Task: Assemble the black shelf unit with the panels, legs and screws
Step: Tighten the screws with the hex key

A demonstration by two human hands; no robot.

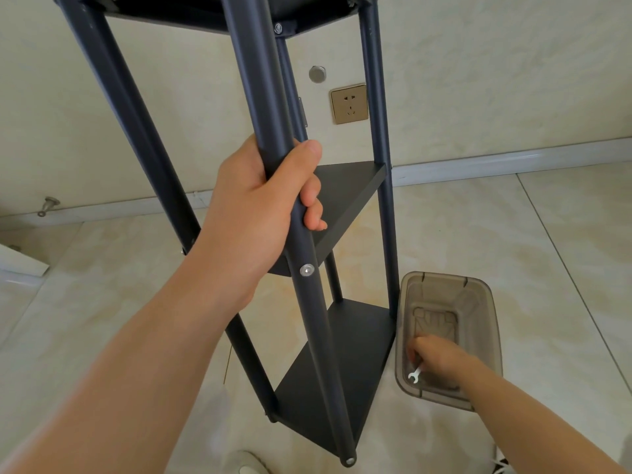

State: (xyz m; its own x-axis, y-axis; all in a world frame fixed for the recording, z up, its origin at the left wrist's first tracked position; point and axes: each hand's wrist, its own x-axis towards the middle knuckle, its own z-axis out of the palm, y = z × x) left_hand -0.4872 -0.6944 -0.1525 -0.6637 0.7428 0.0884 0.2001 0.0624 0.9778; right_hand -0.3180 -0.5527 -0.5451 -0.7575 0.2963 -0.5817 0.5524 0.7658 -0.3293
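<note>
On leg [260, 97], left hand [260, 206]; wrench [415, 373] in right hand [441, 360]

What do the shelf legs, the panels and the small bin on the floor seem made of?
Legs: probably metal tube, matte dark paint, soft sheen. Panels: likely laminated board, flat matte black, square edges. Bin: translucent smoky plastic; floor shows through.

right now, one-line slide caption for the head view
Left hand grips a shelf unit leg while right hand holds a small wrench inside a plastic bin.
</note>
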